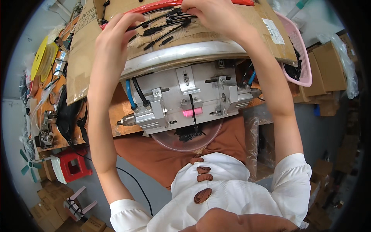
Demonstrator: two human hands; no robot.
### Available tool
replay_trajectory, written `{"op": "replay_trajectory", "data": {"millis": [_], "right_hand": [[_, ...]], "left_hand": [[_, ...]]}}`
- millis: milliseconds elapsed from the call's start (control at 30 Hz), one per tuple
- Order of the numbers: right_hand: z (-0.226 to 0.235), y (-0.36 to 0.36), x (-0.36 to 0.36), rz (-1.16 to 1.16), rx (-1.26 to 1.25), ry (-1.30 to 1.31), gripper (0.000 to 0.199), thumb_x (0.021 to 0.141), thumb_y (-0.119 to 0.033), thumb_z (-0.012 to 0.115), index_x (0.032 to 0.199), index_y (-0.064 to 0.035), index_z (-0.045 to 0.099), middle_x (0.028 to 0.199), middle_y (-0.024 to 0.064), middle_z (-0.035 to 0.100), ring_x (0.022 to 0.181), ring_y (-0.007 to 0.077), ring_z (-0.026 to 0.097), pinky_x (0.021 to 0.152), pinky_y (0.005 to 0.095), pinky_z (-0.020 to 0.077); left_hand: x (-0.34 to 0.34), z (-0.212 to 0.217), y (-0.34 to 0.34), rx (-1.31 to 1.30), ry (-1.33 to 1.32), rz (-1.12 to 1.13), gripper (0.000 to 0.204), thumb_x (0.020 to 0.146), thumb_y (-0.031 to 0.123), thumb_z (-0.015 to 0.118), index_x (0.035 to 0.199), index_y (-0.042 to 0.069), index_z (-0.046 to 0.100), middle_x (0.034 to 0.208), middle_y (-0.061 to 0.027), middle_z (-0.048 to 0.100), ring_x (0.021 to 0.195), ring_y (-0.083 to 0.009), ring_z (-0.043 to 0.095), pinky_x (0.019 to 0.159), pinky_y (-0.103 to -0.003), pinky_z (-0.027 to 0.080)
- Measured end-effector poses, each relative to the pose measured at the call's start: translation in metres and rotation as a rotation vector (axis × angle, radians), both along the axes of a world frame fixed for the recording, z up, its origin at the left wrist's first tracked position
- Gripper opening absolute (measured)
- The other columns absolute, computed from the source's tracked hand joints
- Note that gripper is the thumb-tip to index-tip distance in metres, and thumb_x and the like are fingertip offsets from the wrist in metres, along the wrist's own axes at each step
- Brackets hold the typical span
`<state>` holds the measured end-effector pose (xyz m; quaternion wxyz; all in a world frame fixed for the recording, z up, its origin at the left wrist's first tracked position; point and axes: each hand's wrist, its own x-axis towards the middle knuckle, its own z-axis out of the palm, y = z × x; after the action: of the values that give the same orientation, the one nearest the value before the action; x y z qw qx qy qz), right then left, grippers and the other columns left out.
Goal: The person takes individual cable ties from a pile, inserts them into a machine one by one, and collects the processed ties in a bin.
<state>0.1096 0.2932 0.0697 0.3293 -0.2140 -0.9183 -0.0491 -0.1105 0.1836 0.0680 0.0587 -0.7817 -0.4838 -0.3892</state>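
Both my hands reach over a brown cardboard sheet (pixel 216 36) laid on top of a metal fixture (pixel 174 104). Several thin black plastic rods (pixel 169 34) lie scattered on the cardboard between them. My left hand (pixel 116 33) has its fingers curled round the near-left end of one long black rod. At the far side, my right hand (pixel 216 15) pinches with bent fingers at the other end of the rods; its fingertips partly hide what they grip. In the fixture, one black rod (pixel 193 110) stands under a bracket beside a pink piece (pixel 192 112).
A clear bowl (pixel 170 145) of black parts sits on my lap below the fixture. A pink basket (pixel 307 73) with black pieces stands at the right. Blue and black hoses (pixel 130 94) join the fixture. A red stool (pixel 73 165) and cardboard boxes (pixel 328 69) are around.
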Motion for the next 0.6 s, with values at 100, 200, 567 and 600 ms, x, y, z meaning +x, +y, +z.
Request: {"op": "replay_trajectory", "data": {"millis": [100, 200, 567, 600], "right_hand": [[0.004, 0.013, -0.007, -0.014, -0.11, -0.203, 0.009, 0.077, -0.007, 0.063, 0.081, 0.0004, 0.063, 0.081, 0.0178, 0.064, 0.085, 0.034, 0.062, 0.076, 0.0421, 0.0483], [0.011, 0.012, -0.027, -0.057, -0.143, -0.312, 0.014, 0.075, -0.011, 0.067, 0.083, 0.0, 0.065, 0.081, 0.0181, 0.065, 0.083, 0.0351, 0.063, 0.074, 0.0423, 0.049], [0.02, 0.031, -0.028, 0.074, -0.31, -0.059, 0.014, 0.078, -0.007, 0.063, 0.085, 0.0027, 0.069, 0.077, 0.0181, 0.068, 0.07, 0.0282, 0.066, 0.066, 0.0372, 0.0522], [0.024, 0.026, -0.025, 0.079, -0.404, 0.041, 0.015, 0.081, -0.006, 0.061, 0.088, 0.0048, 0.068, 0.076, 0.0172, 0.068, 0.068, 0.0244, 0.067, 0.063, 0.035, 0.053]], "left_hand": [[0.004, -0.007, -0.04, 0.096, 0.034, 0.184, 0.043, 0.074, -0.019, 0.055, 0.109, 0.004, 0.061, 0.098, -0.0107, 0.061, 0.088, -0.0227, 0.061, 0.073, -0.035, 0.052], [0.024, -0.027, -0.085, 0.072, -0.064, 0.258, 0.052, 0.073, -0.015, 0.061, 0.121, 0.004, 0.059, 0.094, -0.011, 0.06, 0.082, -0.0246, 0.057, 0.072, -0.037, 0.049], [0.133, -0.118, -0.169, -0.32, 0.038, 0.247, 0.074, 0.068, 0.0, 0.074, 0.135, -0.004, 0.043, 0.09, -0.0091, 0.053, 0.08, -0.0243, 0.05, 0.072, -0.035, 0.042], [0.135, -0.121, -0.169, -0.332, 0.062, 0.285, 0.074, 0.069, 0.001, 0.073, 0.136, -0.004, 0.042, 0.09, -0.009, 0.053, 0.08, -0.0243, 0.05, 0.072, -0.035, 0.041]]}}
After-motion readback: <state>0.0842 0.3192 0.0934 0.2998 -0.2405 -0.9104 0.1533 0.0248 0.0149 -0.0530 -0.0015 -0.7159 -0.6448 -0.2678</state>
